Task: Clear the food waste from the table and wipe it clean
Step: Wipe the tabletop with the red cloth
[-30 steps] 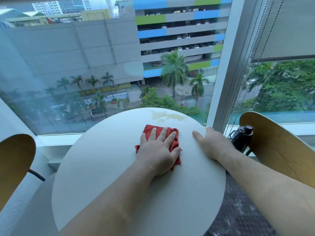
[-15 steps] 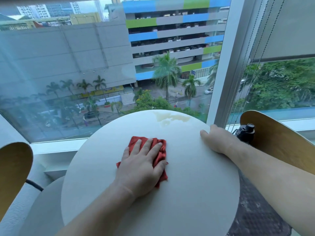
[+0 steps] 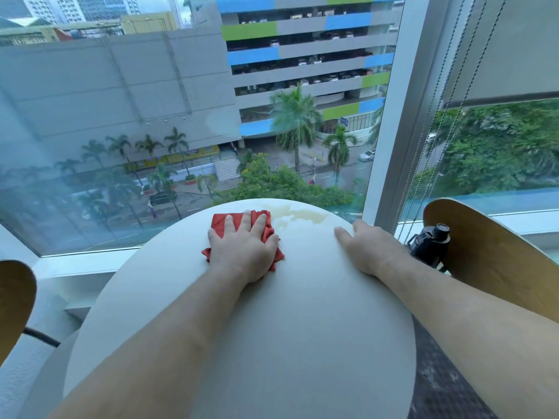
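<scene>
A round white table (image 3: 272,343) fills the lower middle of the head view. My left hand (image 3: 245,249) lies flat with spread fingers on a red cloth (image 3: 219,222), pressing it onto the far part of the tabletop. Just right of the cloth, a pale yellowish wet smear (image 3: 302,216) marks the table's far edge. My right hand (image 3: 363,249) rests on the table's right side with its fingers straight and holds nothing.
A large window (image 3: 181,116) stands right behind the table. A wooden chair back (image 3: 490,252) is at the right with a black bottle (image 3: 429,243) beside it. Another wooden chair back (image 3: 13,303) is at the left edge. Blind cords (image 3: 438,116) hang at the right.
My left hand slid the red cloth left across the table, then pushed it away toward the far edge beside the wet smear. My right hand stayed on the table's right side.
</scene>
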Action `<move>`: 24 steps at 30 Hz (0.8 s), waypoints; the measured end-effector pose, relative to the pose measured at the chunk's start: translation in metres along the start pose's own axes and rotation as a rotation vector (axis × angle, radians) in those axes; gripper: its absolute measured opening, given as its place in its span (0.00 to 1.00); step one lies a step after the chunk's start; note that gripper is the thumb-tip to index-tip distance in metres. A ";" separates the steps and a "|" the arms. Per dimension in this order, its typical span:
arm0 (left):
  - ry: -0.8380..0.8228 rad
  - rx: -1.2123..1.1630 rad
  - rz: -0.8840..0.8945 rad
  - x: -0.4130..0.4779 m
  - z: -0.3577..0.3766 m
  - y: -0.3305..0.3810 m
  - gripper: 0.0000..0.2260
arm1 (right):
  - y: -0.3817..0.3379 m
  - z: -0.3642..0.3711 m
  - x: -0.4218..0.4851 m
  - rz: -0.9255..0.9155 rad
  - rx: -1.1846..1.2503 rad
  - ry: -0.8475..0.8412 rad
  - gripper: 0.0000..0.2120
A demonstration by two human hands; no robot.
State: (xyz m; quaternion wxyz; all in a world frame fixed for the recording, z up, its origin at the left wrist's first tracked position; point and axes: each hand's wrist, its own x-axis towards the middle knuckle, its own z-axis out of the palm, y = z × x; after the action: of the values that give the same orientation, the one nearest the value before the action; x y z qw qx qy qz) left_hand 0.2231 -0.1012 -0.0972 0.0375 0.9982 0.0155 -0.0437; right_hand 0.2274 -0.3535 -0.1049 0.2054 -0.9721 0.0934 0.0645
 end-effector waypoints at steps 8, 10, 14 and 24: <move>0.011 0.001 0.195 -0.050 0.007 0.031 0.30 | 0.000 -0.001 -0.002 -0.008 0.013 0.003 0.30; 0.024 0.008 0.219 -0.072 0.011 0.035 0.31 | 0.000 -0.001 -0.003 -0.010 0.020 0.000 0.30; 0.043 0.021 0.238 -0.114 0.017 0.022 0.31 | 0.001 -0.002 -0.004 -0.017 0.024 -0.001 0.29; 0.023 -0.003 0.060 -0.066 0.007 -0.015 0.31 | 0.000 -0.001 -0.004 -0.017 0.014 0.003 0.28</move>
State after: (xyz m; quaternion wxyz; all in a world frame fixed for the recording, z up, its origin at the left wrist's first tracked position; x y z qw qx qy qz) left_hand 0.1564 -0.0882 -0.0999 0.0403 0.9986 -0.0141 -0.0313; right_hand 0.2234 -0.3530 -0.1027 0.2123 -0.9715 0.0860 0.0607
